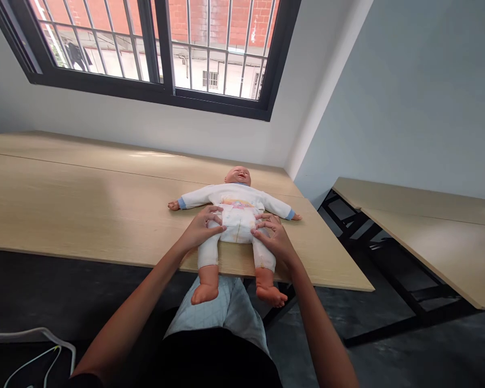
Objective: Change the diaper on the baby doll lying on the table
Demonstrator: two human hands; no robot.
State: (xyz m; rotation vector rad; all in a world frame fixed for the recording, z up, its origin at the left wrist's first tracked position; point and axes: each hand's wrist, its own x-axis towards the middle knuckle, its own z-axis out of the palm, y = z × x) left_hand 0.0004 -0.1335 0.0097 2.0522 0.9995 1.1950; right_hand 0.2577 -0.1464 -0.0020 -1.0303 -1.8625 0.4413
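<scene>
Beneath the window, the baby doll lies face-up, legs overhanging the worktop, so your left hand and right hand pinch its diaper sides.

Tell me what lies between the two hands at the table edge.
Head view: only the hips of the doll, in its white romper, lie between the left hand and the right hand; fingers of both rest on it.

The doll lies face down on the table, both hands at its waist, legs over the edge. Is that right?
Not quite. The head view shows the doll face up, not face down. The left hand and right hand are at its waist, legs over the table edge.
</scene>
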